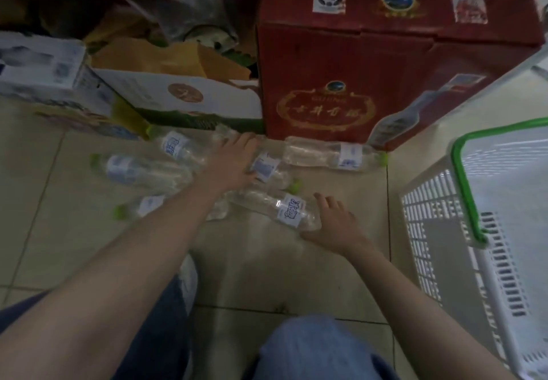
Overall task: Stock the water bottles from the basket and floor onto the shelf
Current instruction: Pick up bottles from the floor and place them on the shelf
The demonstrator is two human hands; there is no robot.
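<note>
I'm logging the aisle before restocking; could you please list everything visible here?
water bottles: about six, clear with green caps, lying on the floor by the cartons
red carton: one, red with gold print, behind the bottles
white cartons: two, white, left of the red carton
basket: one, white with green handle, at the right; contents not visible
floor: beige tiles
left hand: open, on the bottles
right hand: open, beside the nearest bottle
</note>
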